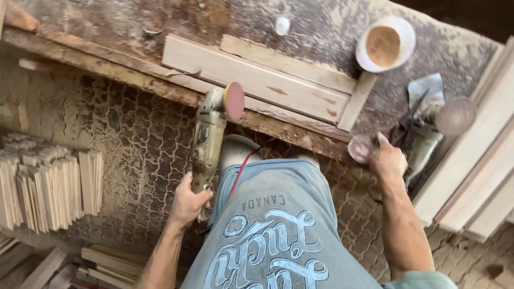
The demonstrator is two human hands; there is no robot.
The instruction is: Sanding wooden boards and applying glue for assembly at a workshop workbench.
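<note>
My left hand [187,202] is wrapped shut around the rear handle of the disc sander [210,134], fingers curled tight over the grimy body, holding it low beside my knee with the red sanding pad [234,100] raised to the front edge of the workbench [160,88]. The pad faces sideways, just beside the pale wooden plank [257,77] lying along the bench, and I can't quite tell whether it touches the edge or hangs a little off it. My right hand [386,159] is out at the far end of the bench with its fingers pinched closed on a worn sanding disc [361,148], right next to a second sander [428,142] that rests on its side among a blue rag [425,88].

What worries me is that I have only one hand on a heavy tool. If the pad were turning and caught the plank's corner, I judge it could kick sideways towards my bare knee [235,150], which sits directly under it. The red cord [241,168] runs across my shorts close to the pad and could snag or get chewed. The plank looks loose on the bench, with a thinner strip [286,63] behind it, so a push might slide both. With my eyes split between two hands, the disc in my right could slip into the thick sawdust [118,144] on the floor, and the white bowl [385,44] near the back edge could get knocked
</note>
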